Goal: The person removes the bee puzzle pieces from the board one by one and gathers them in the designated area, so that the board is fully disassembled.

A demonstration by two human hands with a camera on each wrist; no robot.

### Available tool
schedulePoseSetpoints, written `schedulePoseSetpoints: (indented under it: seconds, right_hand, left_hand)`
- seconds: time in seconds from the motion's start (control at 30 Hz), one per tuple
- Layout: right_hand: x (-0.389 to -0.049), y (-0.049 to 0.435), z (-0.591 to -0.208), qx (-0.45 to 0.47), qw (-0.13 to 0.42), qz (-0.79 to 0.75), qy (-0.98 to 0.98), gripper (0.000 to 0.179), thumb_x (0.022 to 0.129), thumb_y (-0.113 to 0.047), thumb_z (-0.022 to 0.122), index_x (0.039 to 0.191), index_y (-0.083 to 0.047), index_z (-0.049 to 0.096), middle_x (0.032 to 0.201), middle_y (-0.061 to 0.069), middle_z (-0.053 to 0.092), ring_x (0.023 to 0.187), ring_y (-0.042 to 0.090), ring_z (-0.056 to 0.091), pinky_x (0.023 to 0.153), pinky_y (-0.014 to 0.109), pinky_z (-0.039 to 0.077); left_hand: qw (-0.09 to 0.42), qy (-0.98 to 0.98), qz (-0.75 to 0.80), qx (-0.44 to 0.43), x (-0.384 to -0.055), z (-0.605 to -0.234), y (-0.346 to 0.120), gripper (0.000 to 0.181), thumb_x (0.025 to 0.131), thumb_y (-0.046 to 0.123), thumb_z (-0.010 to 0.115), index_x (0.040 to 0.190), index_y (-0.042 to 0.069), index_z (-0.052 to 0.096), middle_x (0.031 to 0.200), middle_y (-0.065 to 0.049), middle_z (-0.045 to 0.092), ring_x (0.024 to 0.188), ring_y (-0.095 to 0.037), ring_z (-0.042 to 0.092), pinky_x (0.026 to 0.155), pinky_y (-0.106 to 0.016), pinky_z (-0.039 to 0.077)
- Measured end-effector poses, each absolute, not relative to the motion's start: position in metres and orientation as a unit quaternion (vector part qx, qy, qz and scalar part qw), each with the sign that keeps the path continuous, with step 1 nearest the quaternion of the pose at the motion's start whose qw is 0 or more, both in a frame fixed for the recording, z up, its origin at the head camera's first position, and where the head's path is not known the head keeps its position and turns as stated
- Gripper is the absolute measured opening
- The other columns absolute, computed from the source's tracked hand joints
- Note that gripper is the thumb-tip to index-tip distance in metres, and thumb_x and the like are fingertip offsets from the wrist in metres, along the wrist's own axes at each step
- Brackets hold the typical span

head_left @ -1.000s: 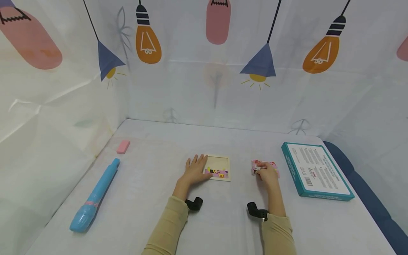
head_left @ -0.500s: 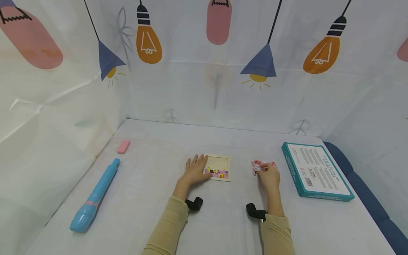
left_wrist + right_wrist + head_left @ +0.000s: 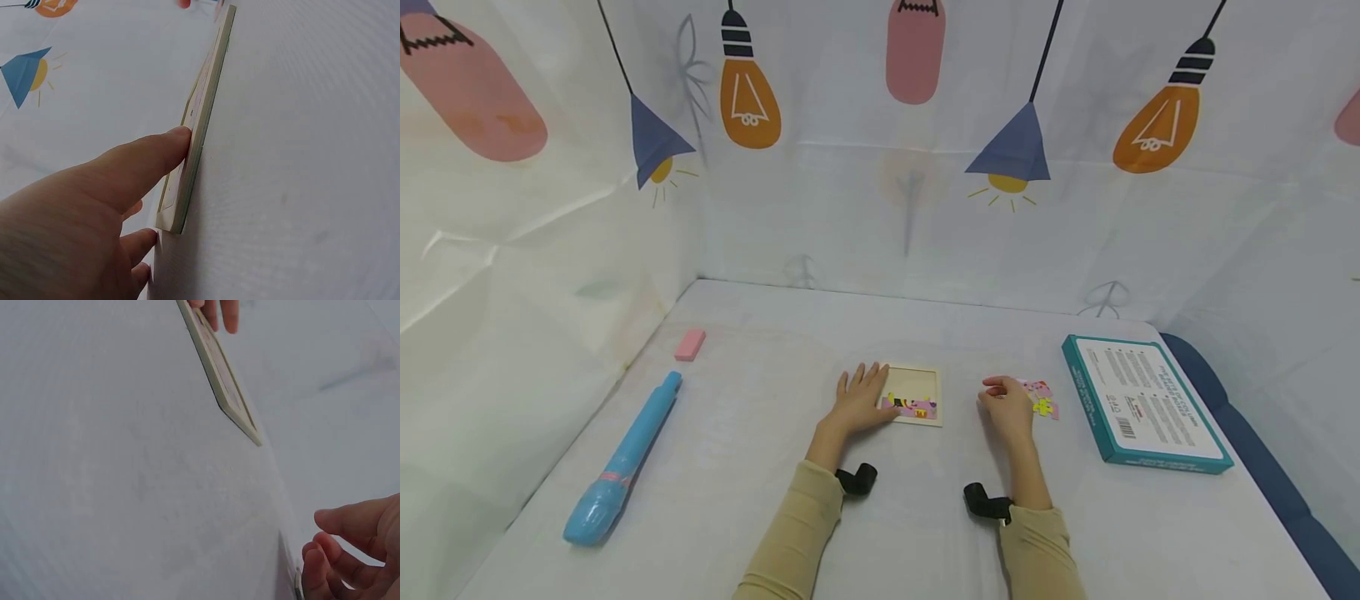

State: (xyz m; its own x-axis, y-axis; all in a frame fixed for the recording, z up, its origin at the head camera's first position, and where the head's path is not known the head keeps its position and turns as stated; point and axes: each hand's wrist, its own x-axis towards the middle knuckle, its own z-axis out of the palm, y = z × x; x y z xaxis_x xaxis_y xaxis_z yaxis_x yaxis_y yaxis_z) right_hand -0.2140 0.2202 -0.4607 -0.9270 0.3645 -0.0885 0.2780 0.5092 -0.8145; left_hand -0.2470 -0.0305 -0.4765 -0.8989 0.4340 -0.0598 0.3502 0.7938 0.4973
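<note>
My left hand (image 3: pixel 857 404) rests spread on the left edge of a shallow wooden puzzle tray (image 3: pixel 931 379); its thumb (image 3: pixel 153 150) touches the near rim. A strip of pink and yellow printed picture (image 3: pixel 917 408) fills the tray's near part, with bare wood behind. My right hand (image 3: pixel 1009 410) is just above the table, right of the tray, over the left side of some loose jigsaw pieces (image 3: pixel 1043 400). In the right wrist view, its thumb (image 3: pixel 350 522) stands a little apart from its bent fingers (image 3: pixel 331 556), with nothing visible between them. The hand hides the leftmost pieces.
A teal and white box (image 3: pixel 1150 404) lies on the right of the white table. At the left are a blue microphone-shaped object (image 3: pixel 625 467) and a pink block (image 3: pixel 689 345). A printed curtain (image 3: pixel 850 208) closes off the back.
My right hand has moved left from the loose pieces, uncovering the yellow and pink ones on their right side. My left hand and the tray have stayed in place.
</note>
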Motion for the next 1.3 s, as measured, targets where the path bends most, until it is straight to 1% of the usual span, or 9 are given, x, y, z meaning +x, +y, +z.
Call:
schedulePoseSetpoints:
  seconds: [0.2,0.4,0.57,0.7,0.77,0.83,0.97,1.13,1.3]
  right_hand:
    - [-0.219,0.206,-0.466,-0.152,0.045,0.46,-0.874,0.021,0.087,-0.009,0.06,0.107,-0.002,0.06,0.096,0.014,0.057,0.079,0.022,0.054,0.06,0.022,0.044]
    - [-0.218,0.196,-0.466,-0.113,0.04,0.459,-0.881,0.021,0.084,-0.006,0.061,0.105,-0.001,0.061,0.096,0.015,0.06,0.084,0.025,0.056,0.061,0.025,0.045]
    - [-0.218,0.187,-0.465,-0.089,0.02,0.452,-0.887,0.022,0.084,-0.005,0.063,0.105,-0.002,0.062,0.095,0.013,0.061,0.085,0.024,0.057,0.063,0.027,0.046]
    - [-0.218,0.181,-0.467,-0.046,0.002,0.439,-0.897,0.024,0.081,-0.006,0.065,0.105,-0.003,0.063,0.093,0.011,0.062,0.084,0.022,0.057,0.068,0.029,0.046]
    - [-0.218,0.178,-0.467,-0.021,-0.007,0.428,-0.904,0.026,0.079,-0.006,0.066,0.105,-0.004,0.064,0.093,0.011,0.061,0.084,0.022,0.056,0.07,0.031,0.044]
    - [-0.218,0.176,-0.468,-0.002,-0.015,0.416,-0.909,0.028,0.078,-0.008,0.068,0.106,-0.004,0.064,0.094,0.011,0.058,0.083,0.022,0.053,0.07,0.032,0.042]
    - [-0.217,0.173,-0.469,0.004,-0.031,0.384,-0.923,0.034,0.077,-0.013,0.071,0.11,-0.007,0.066,0.098,0.012,0.051,0.084,0.022,0.048,0.07,0.034,0.04]
    - [-0.216,0.172,-0.468,0.003,-0.042,0.367,-0.929,0.033,0.076,-0.015,0.073,0.108,-0.008,0.066,0.102,0.014,0.049,0.089,0.026,0.048,0.076,0.041,0.041]
    - [-0.217,0.171,-0.467,0.006,-0.04,0.371,-0.928,0.033,0.076,-0.014,0.074,0.107,-0.009,0.063,0.109,0.017,0.048,0.096,0.029,0.047,0.083,0.047,0.041]
  left_hand:
    - [0.085,0.942,0.247,0.211,-0.247,-0.475,-0.031,0.078,0.086,0.043,0.059,0.147,0.01,0.024,0.152,-0.015,0.02,0.14,-0.036,0.009,0.109,-0.055,0.001]
    - [0.087,0.942,0.245,0.211,-0.245,-0.474,-0.03,0.075,0.086,0.042,0.058,0.147,0.012,0.026,0.152,-0.016,0.019,0.14,-0.037,0.009,0.109,-0.057,0.0]
    - [0.088,0.946,0.236,0.204,-0.245,-0.475,-0.027,0.075,0.087,0.043,0.056,0.147,0.013,0.025,0.152,-0.015,0.019,0.14,-0.036,0.008,0.109,-0.056,0.0]
    - [0.075,0.946,0.248,0.196,-0.245,-0.476,-0.025,0.074,0.086,0.043,0.057,0.146,0.012,0.026,0.151,-0.016,0.022,0.14,-0.037,0.01,0.109,-0.056,0.0]
    - [0.069,0.945,0.257,0.193,-0.245,-0.477,-0.024,0.076,0.085,0.044,0.057,0.146,0.011,0.028,0.15,-0.017,0.024,0.139,-0.038,0.011,0.109,-0.056,0.0]
    - [0.058,0.944,0.26,0.194,-0.243,-0.476,-0.023,0.079,0.084,0.049,0.057,0.145,0.01,0.028,0.149,-0.018,0.026,0.139,-0.039,0.012,0.108,-0.057,0.0]
    - [0.057,0.949,0.249,0.186,-0.243,-0.477,-0.021,0.083,0.083,0.053,0.058,0.146,0.01,0.027,0.149,-0.017,0.026,0.139,-0.038,0.013,0.108,-0.057,0.001]
    - [0.063,0.959,0.219,0.168,-0.243,-0.477,-0.017,0.081,0.083,0.049,0.06,0.147,0.013,0.026,0.151,-0.014,0.023,0.139,-0.037,0.012,0.109,-0.056,0.003]
    - [0.064,0.962,0.212,0.161,-0.241,-0.474,-0.016,0.082,0.082,0.049,0.061,0.147,0.015,0.025,0.151,-0.014,0.024,0.139,-0.037,0.012,0.108,-0.057,0.004]
